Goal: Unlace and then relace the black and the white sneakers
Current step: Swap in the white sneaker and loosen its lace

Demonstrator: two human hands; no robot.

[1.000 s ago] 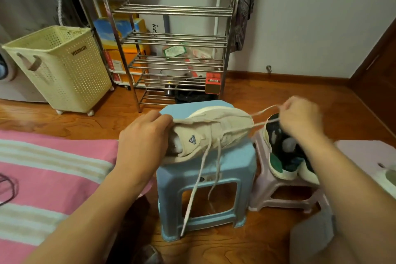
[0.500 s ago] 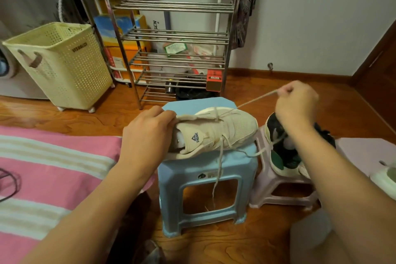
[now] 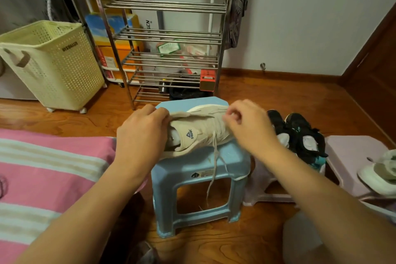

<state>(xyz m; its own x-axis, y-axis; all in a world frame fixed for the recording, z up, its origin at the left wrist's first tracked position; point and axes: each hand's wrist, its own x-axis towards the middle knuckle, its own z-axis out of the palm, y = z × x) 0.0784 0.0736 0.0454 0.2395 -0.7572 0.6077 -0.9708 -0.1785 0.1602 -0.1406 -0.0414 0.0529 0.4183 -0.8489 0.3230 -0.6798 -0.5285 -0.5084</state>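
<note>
A white sneaker (image 3: pixel 199 133) lies on its side on a blue plastic stool (image 3: pixel 192 169). My left hand (image 3: pixel 141 135) grips its heel and collar. Over the lacing area, my right hand (image 3: pixel 246 126) has its fingers curled and pinches the lace (image 3: pixel 214 156) near the eyelets. Loose ends of the lace hang down over the stool's front. A pair of black sneakers (image 3: pixel 297 135) sits on a pale pink stool (image 3: pixel 265 182) to the right. Another white sneaker (image 3: pixel 379 171) lies at the far right edge.
A metal shoe rack (image 3: pixel 167 49) stands against the wall behind the stool. A cream laundry basket (image 3: pixel 51 64) sits at the left. A pink striped cloth (image 3: pixel 42 178) covers the near left. A wooden door (image 3: pixel 375 66) is at the right.
My right hand came down from pulling the lace up and to the right and is now on the white sneaker's lacing area. The lace ends hang slack. The left hand stayed on the heel.
</note>
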